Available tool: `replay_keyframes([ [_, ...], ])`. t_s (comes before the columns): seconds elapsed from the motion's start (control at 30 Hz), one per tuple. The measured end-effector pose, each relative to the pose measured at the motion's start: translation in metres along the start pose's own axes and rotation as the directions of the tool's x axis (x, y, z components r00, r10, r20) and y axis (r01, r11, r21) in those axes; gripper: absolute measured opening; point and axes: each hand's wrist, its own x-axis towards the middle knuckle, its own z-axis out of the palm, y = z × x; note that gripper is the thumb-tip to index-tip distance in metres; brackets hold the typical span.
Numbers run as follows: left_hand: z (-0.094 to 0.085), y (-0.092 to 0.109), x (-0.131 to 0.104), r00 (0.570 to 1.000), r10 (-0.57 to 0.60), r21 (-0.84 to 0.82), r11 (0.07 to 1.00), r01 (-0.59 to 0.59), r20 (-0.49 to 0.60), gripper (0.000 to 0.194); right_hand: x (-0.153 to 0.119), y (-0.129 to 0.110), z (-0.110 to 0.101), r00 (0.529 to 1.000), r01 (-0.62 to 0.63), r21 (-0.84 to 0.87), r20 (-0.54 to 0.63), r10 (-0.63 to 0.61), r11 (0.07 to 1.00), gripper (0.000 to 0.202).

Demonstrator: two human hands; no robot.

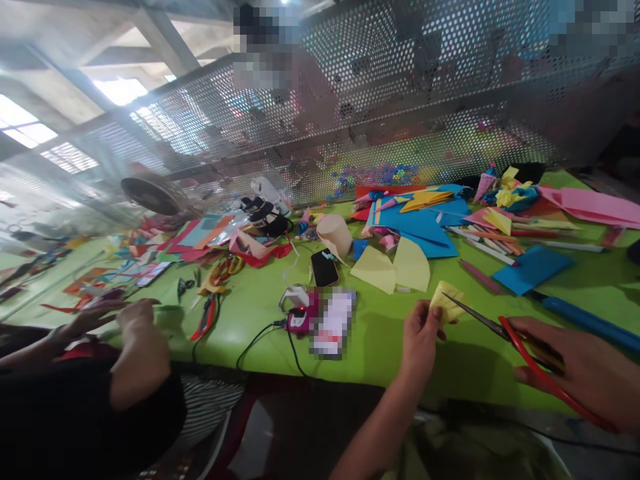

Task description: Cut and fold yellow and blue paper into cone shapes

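My left hand (423, 333) pinches a small folded piece of pale yellow paper (447, 300) between thumb and fingers, above the green table. In my right hand (585, 367) is a pair of scissors (533, 363) with red handles. Their dark, narrow blades point left and lie against the paper; whether they cut into it I cannot tell. Beyond my left hand, flat pale yellow paper pieces (411, 265) with curved edges rest on the table. A blue sheet of paper (533, 269) lies past the scissors.
A co-worker's hands (137, 317) are busy at the left. Between us are a phone (334, 323), a pink power adapter (299, 320) with cables, a black phone (325, 268) and red-handled pliers (205, 317). Coloured paper and pencils (493, 243) lie along the back, before a perforated metal screen (320, 127).
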Motion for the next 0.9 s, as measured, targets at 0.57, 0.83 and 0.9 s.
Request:
replay_keyframes([
  [0.57, 0.003, 0.001, -0.002, 1.0, -0.003, 0.067, 0.998, 0.003, -0.003, 0.047, -0.002, 0.004, 0.006, 1.0, -0.014, -0.002, 0.006, 0.014, 1.0, 0.057],
  [0.83, 0.004, -0.001, -0.003, 1.0, -0.012, 0.045, 0.999, 0.011, 0.009, 0.046, -0.003, 0.001, 0.007, 1.0, -0.017, 0.086, 0.016, 0.015, 0.996, 0.057],
  [0.9, 0.004, -0.001, -0.003, 1.0, -0.006, 0.045, 0.999, 0.005, 0.017, 0.045, -0.004, 0.002, 0.008, 0.999, -0.033, 0.092, 0.031, 0.031, 0.995, 0.058],
])
